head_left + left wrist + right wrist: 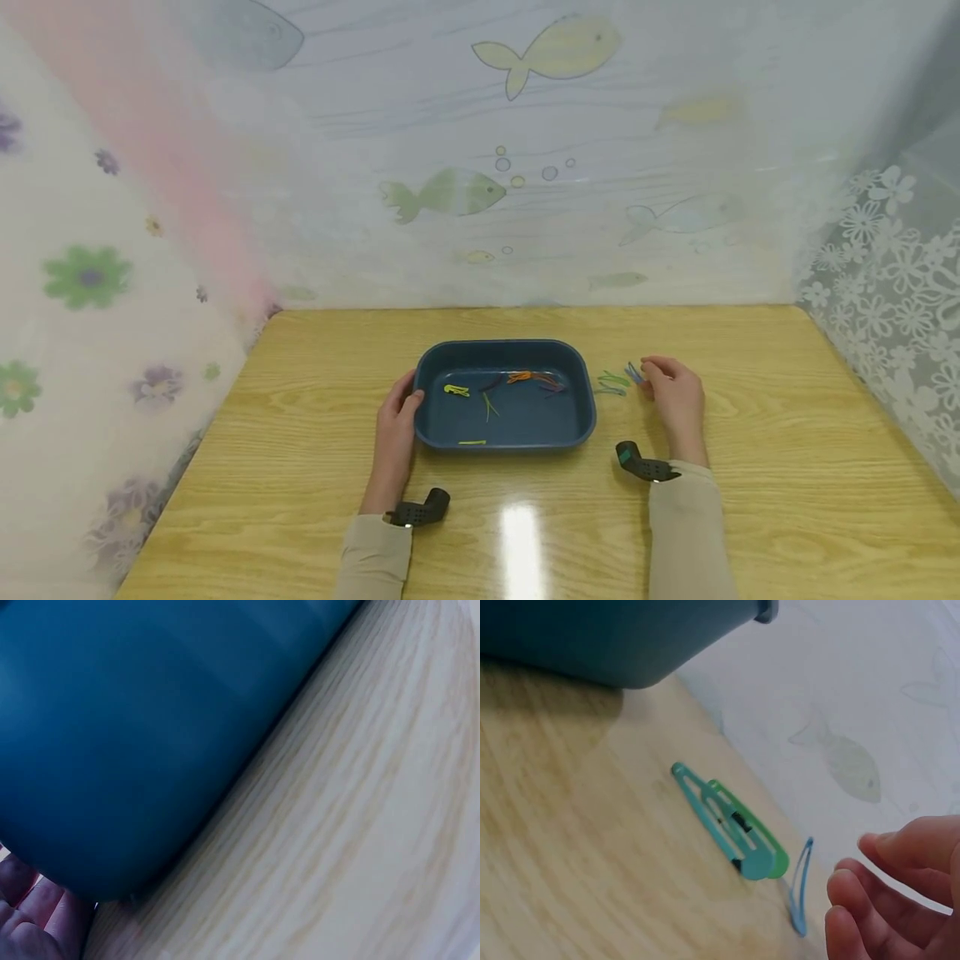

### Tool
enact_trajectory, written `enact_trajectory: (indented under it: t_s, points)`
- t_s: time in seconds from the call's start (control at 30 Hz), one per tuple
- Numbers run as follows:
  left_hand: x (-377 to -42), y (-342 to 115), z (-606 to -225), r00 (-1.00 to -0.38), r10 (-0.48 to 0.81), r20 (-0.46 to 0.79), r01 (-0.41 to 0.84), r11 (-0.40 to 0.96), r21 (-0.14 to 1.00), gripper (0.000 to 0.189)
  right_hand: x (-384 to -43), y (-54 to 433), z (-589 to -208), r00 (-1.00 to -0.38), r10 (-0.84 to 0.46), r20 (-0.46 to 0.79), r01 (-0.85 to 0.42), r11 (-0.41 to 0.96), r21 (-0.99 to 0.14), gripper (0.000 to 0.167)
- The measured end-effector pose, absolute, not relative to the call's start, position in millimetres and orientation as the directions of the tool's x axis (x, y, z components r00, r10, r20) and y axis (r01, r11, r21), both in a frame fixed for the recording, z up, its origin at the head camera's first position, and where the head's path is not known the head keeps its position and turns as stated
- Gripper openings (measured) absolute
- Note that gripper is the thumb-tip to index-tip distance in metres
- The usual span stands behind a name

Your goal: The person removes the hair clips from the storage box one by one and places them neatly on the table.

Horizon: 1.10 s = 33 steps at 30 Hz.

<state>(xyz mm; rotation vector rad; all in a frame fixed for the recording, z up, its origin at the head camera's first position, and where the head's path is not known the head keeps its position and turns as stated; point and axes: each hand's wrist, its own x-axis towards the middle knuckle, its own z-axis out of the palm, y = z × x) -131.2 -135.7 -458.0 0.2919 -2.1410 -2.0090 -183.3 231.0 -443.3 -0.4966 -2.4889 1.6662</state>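
A dark blue rectangular tub [506, 427] stands on the table, with my left hand [396, 421] gripping its left end, thumb at the rim and fingers along the outer wall. Right of the tub, my right hand [677, 397] is close beside a blue snap hair clip [802, 889]. Its fingers are loosely bent, and a gap shows between fingertips and clip in the right wrist view. Next to that clip lie a teal hair clip [724, 829] and a green hair clip [776, 851], partly overlapping. Inside the tub are several clips, among them a yellow clip [456, 390] and an orange clip [519, 377].
The wood-grain table [300, 467] runs back to a hanging sheet [420, 100] printed with fish. Flower-patterned curtains hang at the left and right sides. Each wrist wears a black camera mount, such as the right camera [637, 462].
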Motion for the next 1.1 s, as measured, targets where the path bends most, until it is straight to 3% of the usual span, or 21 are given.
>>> enact_trajectory:
  t_s: [0.63,1.1]
  points:
    - [-131,-135,-457,-0.961,-0.277,-0.011,-0.029,0.061,0.998,0.034,-182,219,-425,-0.986,0.167,0.018,0.04,0.338,-0.94,0.038]
    - [-131,-136,-459,-0.962,-0.272,0.003,-0.019,0.079,0.997,0.035,-180,211,-410,-0.998,-0.023,0.053,-0.058,0.431,-0.9,0.039]
